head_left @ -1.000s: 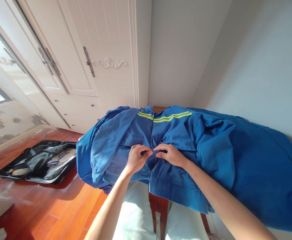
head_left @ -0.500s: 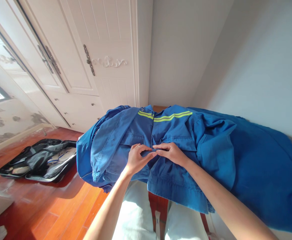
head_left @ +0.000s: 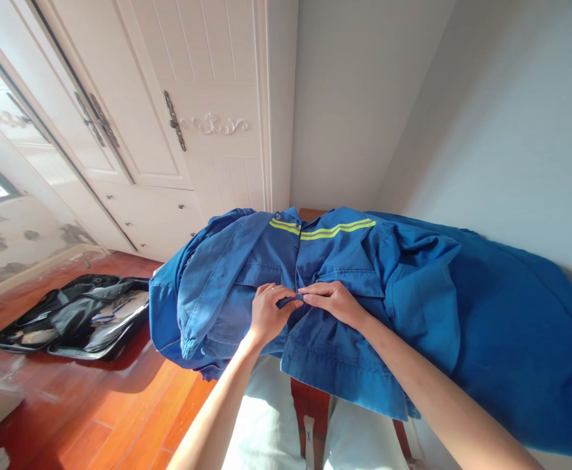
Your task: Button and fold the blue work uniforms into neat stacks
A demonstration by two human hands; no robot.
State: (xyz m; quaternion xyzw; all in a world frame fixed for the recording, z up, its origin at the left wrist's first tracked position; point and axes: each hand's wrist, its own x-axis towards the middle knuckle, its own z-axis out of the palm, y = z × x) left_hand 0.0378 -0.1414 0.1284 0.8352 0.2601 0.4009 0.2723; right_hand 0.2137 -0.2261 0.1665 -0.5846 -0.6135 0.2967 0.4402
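Blue jacket (head_left: 349,362) lies spread before the person's legs (head_left: 266,418). Left hand (head_left: 270,312) and right hand (head_left: 334,301) pinch its front edge, fingers nearly closed; detail between fingertips hidden. Hem corner has shifted left since the earlier frame. Suitcase (head_left: 77,316) partly hidden behind jacket.

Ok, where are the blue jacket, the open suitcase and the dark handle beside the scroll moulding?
Blue jacket (head_left: 333,347), head view: on its lower front panel.
Open suitcase (head_left: 130,339), head view: on its dark outer wall.
Dark handle (head_left: 174,122), head view: about the middle of its long plate.
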